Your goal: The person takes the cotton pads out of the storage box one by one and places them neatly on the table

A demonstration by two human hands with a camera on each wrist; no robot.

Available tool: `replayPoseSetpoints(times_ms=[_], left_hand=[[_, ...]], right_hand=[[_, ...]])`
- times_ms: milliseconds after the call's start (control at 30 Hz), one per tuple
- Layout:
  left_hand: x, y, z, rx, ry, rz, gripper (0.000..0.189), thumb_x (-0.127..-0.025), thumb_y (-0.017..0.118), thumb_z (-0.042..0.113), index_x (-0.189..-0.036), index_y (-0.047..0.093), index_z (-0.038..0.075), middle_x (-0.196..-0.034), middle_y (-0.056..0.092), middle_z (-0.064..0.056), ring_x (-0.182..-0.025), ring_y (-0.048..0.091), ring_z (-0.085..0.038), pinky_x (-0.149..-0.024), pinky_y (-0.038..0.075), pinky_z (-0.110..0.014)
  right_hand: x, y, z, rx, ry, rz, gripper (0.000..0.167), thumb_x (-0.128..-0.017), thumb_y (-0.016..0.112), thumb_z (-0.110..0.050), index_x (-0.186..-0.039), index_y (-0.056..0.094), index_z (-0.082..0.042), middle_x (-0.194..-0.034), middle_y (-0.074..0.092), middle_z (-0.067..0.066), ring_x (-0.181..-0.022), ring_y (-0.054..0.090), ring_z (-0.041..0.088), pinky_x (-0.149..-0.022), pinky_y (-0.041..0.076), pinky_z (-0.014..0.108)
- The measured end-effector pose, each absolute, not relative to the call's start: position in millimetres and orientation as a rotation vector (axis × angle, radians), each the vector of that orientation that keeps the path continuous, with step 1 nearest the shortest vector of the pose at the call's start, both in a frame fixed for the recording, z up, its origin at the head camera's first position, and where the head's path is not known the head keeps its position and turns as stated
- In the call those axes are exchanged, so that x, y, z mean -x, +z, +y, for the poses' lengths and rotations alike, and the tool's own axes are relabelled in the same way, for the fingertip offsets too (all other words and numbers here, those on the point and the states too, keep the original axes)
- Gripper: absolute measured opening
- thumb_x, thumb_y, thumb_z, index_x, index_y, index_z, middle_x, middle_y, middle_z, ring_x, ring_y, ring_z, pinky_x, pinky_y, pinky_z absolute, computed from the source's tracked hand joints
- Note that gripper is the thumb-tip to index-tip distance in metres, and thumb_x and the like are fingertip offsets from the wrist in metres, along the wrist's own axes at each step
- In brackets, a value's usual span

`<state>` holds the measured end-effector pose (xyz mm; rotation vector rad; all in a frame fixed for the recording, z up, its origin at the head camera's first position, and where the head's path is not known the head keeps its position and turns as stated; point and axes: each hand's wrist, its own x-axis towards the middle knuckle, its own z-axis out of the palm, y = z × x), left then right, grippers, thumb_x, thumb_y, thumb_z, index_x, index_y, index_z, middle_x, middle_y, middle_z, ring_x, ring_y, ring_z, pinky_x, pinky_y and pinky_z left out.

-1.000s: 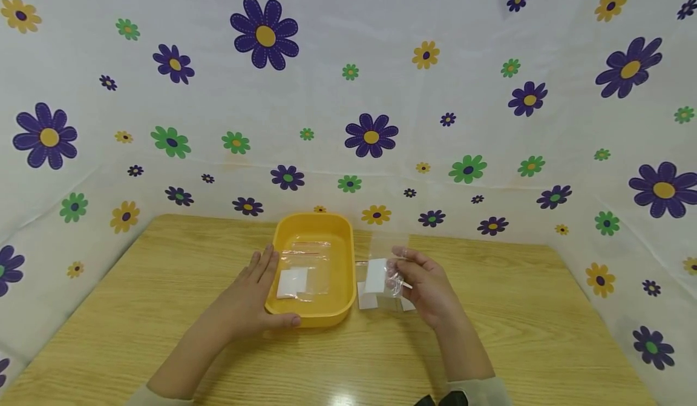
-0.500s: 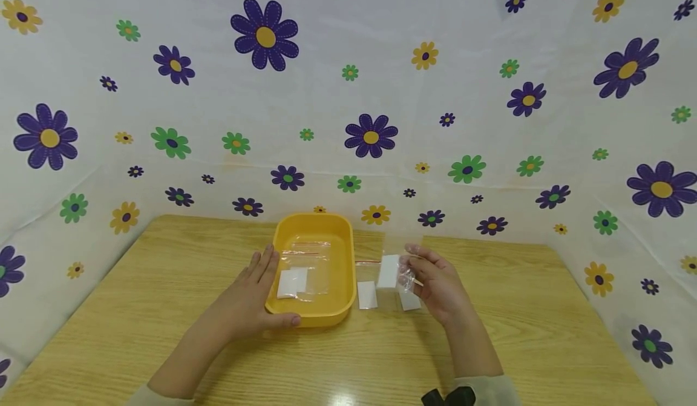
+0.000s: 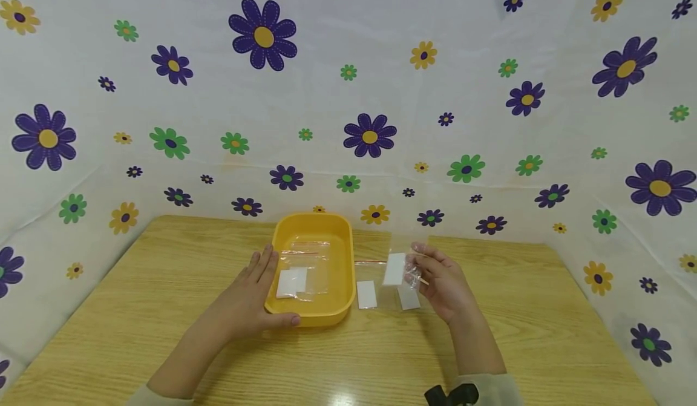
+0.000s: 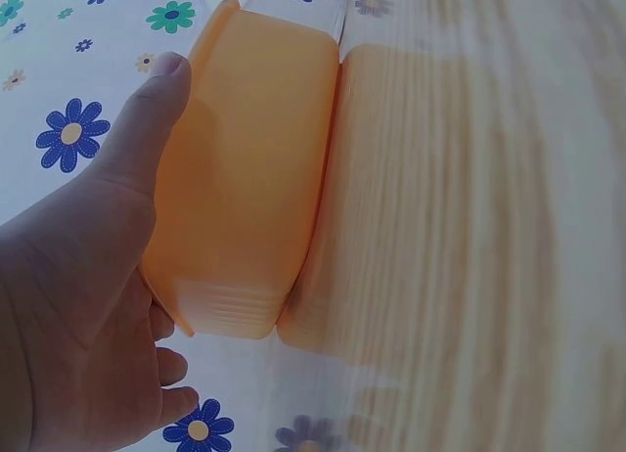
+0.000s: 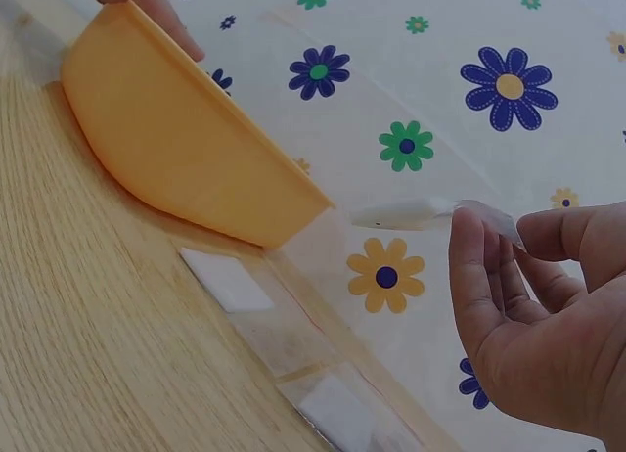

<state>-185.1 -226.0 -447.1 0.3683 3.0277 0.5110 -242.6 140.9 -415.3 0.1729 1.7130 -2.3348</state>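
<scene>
My left hand [image 3: 245, 303] rests on the left rim of a yellow plastic tray [image 3: 342, 233], fingers straight along it and the thumb across the near corner. Inside the tray lie clear zip bags [image 3: 316, 280] with white inserts. To the right of the tray, my right hand [image 3: 449, 291] pinches a clear plastic bag [image 3: 395, 268] with a white insert, its film crumpled at the fingertips. The right wrist view shows this bag [image 5: 406, 215] nearly edge-on, raised above the table. Below it, two more bags with white inserts [image 3: 367, 294] lie flat beside the tray.
The wood-grain table [image 3: 327, 369] carries the tray near its back edge. A white cloth with printed flowers [image 3: 370, 79] stands behind and at both sides. A black device [image 3: 452, 395] sits at the right wrist.
My right hand has drifted to the right with the bag, showing more of the bags lying on the table. The left hand and the tray have stayed put.
</scene>
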Motion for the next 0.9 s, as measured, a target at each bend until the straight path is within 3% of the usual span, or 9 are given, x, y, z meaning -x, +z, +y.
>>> replayPoseSetpoints(times_ms=[467, 900], left_hand=[[185.3, -445.7, -225.3, -0.377, 0.511, 3.035, 0.135, -0.07, 0.055, 0.09, -0.16, 0.008, 0.002, -0.168, -0.001, -0.015, -0.153, 0.005, -0.042, -0.12, 0.018, -0.059], [184.1, -444.3, -224.6, -0.367, 0.519, 3.026, 0.135, -0.069, 0.058, 0.088, -0.159, 0.008, 0.001, -0.168, -0.001, -0.017, -0.153, 0.005, -0.042, -0.12, 0.017, -0.059]], right_hand=[[245.1, -416.5, 149.9, -0.217, -2.341, 1.717, 0.018, -0.101, 0.057, -0.011, -0.116, 0.066, -0.013, -0.098, 0.067, -0.002, -0.093, 0.065, 0.013, -0.079, 0.059, 0.027], [247.6, -419.5, 154.9, -0.251, -2.332, 1.75, 0.03, -0.102, 0.055, -0.011, -0.131, 0.059, -0.006, -0.097, 0.065, -0.001, -0.092, 0.063, 0.013, -0.08, 0.058, 0.027]])
